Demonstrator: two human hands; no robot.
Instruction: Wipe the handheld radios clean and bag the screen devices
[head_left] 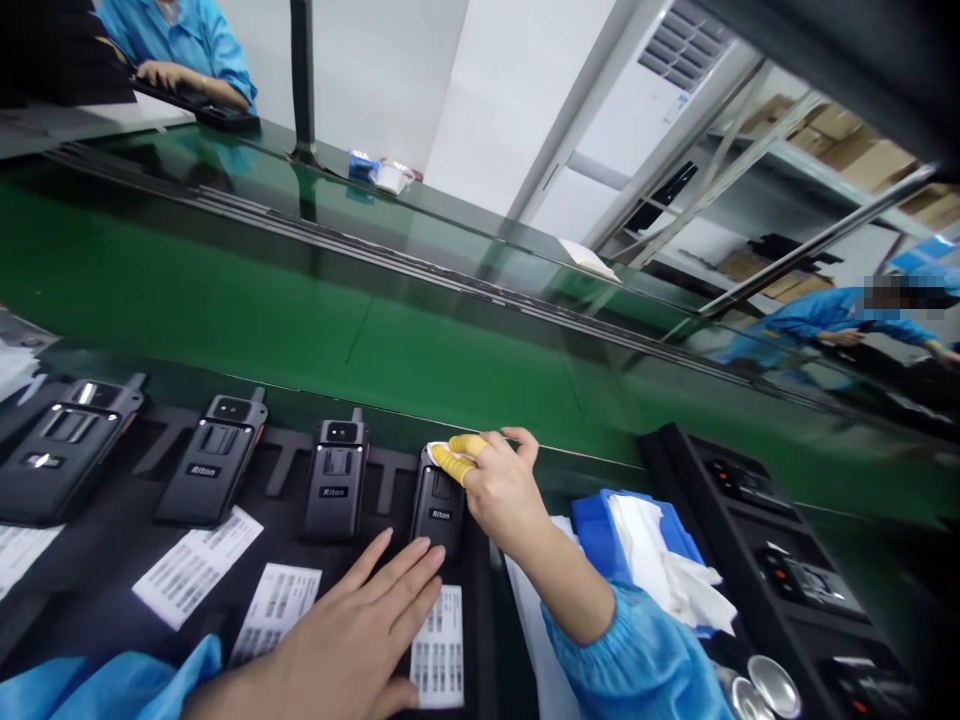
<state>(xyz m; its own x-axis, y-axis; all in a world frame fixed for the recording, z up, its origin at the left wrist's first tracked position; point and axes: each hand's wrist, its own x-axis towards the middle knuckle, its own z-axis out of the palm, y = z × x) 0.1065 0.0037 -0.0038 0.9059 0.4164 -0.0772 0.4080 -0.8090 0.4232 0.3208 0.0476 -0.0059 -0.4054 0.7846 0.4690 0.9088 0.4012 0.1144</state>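
Observation:
Several black handheld radios marked "Riton" lie back side up in a row in a black foam tray (285,560). My right hand (506,490), with yellow covers on two fingers, pinches a small white wipe (433,453) against the top of the rightmost radio (436,535). Flat and with fingers stretched, my left hand (352,635) rests its fingertips at that radio's lower end. Under and beside it lie a barcode label sheet (442,650) and another label sheet (281,600). To the left are a radio (334,490) and a further radio (210,470).
Right of my arm sits a blue packet (596,525) with white wipes (652,560). Beyond it stands another black tray (720,540) with radios. Round metal tins (772,685) are at the lower right. A green conveyor belt (300,290) runs behind; co-workers in blue sit across.

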